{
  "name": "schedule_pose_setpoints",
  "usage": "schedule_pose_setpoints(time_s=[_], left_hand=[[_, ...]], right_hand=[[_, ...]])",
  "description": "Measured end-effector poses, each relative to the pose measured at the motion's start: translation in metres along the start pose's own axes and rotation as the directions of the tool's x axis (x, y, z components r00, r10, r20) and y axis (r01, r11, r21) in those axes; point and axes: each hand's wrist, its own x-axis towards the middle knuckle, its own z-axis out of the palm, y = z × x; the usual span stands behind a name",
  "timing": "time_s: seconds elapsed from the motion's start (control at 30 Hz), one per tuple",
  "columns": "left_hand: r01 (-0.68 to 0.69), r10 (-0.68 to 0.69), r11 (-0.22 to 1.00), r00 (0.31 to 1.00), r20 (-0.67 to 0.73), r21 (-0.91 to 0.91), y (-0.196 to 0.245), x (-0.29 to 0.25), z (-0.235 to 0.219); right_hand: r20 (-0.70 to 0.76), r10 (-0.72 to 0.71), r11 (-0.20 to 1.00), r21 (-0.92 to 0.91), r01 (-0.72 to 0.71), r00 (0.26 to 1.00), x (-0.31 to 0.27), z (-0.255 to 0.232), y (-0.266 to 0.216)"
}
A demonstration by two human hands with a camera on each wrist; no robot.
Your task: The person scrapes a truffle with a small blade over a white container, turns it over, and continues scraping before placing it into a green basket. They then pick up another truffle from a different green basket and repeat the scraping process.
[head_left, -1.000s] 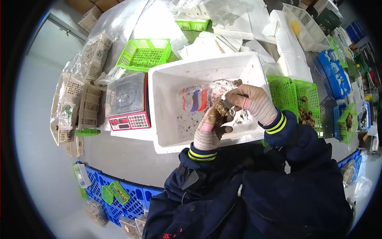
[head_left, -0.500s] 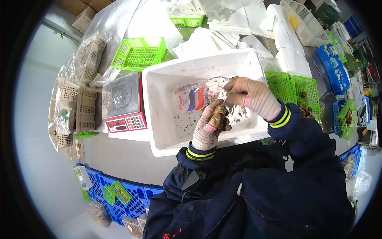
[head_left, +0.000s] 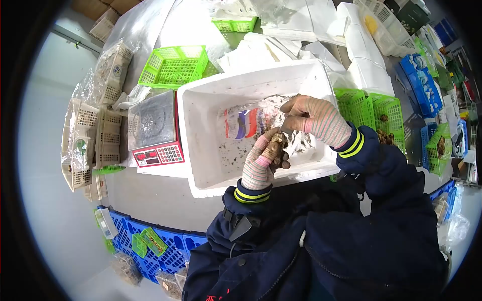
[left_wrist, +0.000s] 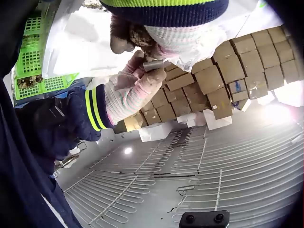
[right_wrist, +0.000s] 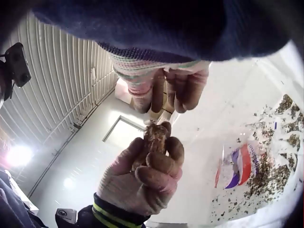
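More of the knobbly brown lump (right_wrist: pixel 155 138) shows now, seemingly easier to reach; the left hand (head_left: pixel 258 163) grips it, the right hand (head_left: pixel 319 120) pinches flat silver metal (left_wrist: pixel 154 65).

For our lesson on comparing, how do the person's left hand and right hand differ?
The left hand curls round a lumpy brown piece, while the right hand pinches a small metal piece. In the head view, the left hand sits lower and nearer the scale; the right hand sits higher and farther from it. Both wear striped gloves.
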Motion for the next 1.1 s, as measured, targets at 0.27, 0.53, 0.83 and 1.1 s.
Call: schedule_pose_setpoints(time_s=[0.27, 0.53, 0.83, 1.1], left_hand=[[-0.031, 0.034, 0.999, 0.995, -0.089, 0.037, -0.001, -0.001, 0.005], [-0.157, 0.159, 0.982, 0.987, -0.003, 0.108, -0.008, 0.002, -0.005], [-0.183, 0.203, 0.956, 0.977, -0.068, 0.229, -0.009, 0.001, 0.002], [-0.169, 0.199, 0.941, 0.977, -0.076, 0.292, -0.006, -0.001, 0.008]], right_hand=[[-0.020, 0.092, 0.991, 0.099, -0.089, 0.996, 0.002, -0.002, 0.016], [0.010, 0.068, 0.998, 0.007, -0.068, 0.998, 0.000, -0.004, 0.011], [0.142, 0.048, 0.999, -0.015, -0.046, 0.989, -0.006, -0.004, 0.005], [0.181, 0.043, 0.996, -0.084, -0.028, 0.983, -0.005, -0.005, -0.004]])
